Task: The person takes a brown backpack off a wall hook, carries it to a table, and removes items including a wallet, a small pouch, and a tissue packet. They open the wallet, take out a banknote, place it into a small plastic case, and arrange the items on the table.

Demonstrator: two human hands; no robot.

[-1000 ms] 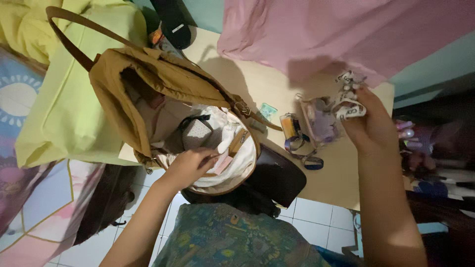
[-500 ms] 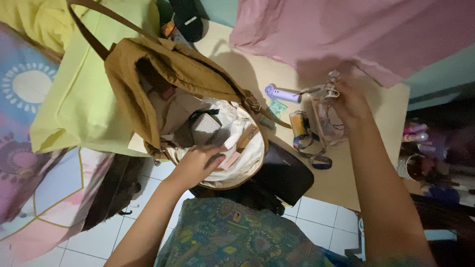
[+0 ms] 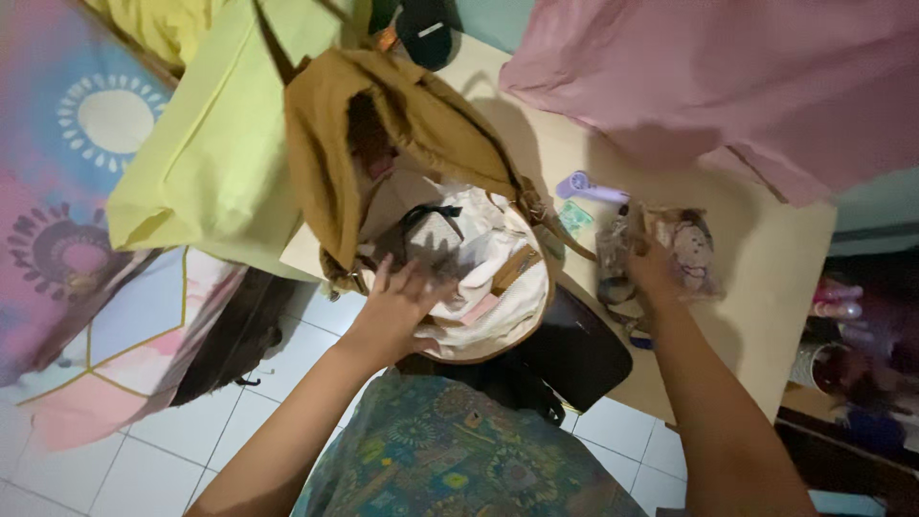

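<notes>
A mustard-brown bag (image 3: 383, 124) with a white lining (image 3: 488, 258) lies open on a beige tabletop (image 3: 766, 278). My left hand (image 3: 402, 297) rests on the bag's open mouth, fingers spread, holding nothing that I can see. My right hand (image 3: 646, 273) is closed on a clear plastic pouch (image 3: 684, 249) filled with small items, lying on the table right of the bag. A purple tube-shaped thing (image 3: 589, 187) lies just behind the pouch.
A pink cloth (image 3: 728, 77) hangs over the table's far right. A lime-green cloth (image 3: 211, 163) and a colourful patterned sheet (image 3: 77, 191) lie at left. A black bag (image 3: 574, 354) sits below the table's front edge. White floor tiles (image 3: 144, 460) show at lower left.
My right hand has come down with the pouch from mid-air onto the table. My left hand has stayed at the bag's opening. The view has shifted, so the bag sits further right.
</notes>
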